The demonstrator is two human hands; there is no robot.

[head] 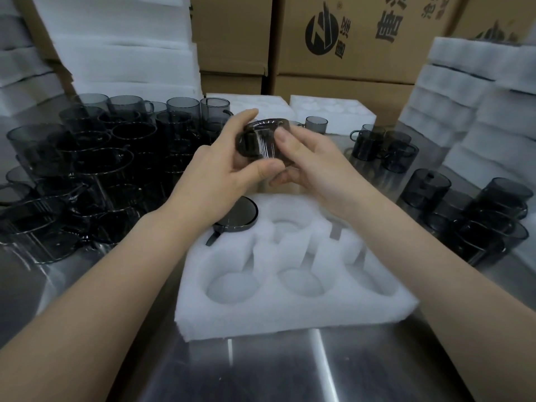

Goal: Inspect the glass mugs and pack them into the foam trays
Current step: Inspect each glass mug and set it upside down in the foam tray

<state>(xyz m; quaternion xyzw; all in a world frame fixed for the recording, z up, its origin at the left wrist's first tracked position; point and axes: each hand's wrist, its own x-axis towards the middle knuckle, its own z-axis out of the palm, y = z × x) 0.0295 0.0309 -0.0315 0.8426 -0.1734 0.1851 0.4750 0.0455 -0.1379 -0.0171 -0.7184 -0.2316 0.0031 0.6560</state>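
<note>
1. Both hands grasp one smoky mug (261, 140), raised above the far edge of the tray (290, 314). The left hand (229, 166) has its thumb under the near side and its fingers curled over the far side. The right hand (307, 161) pinches it with the thumb on top and the fingers below.
2. The mug is tipped on its side with light streaking across the wall. Likely held this way to check the glass for flaws before it is packed.
3. The tray lies on the steel table (261, 372) just below the hands, so the drop into a pocket is short. It has six round pockets with side slots, probably for handles.
4. A packed mug (236, 216) sits base-up in the far-left pocket, handle in its slot. The other five pockets are empty, so the task is early.
5. The unpacked pile (87, 169) stands to the left and a smaller group (478, 216) to the right, both within reach.
6. Foam stacks (121, 53) rise behind.
7. The boxes (362, 39) carry a round black logo (322, 33) and large Chinese characters. They are cropped at the top edge and not fully readable.
</note>
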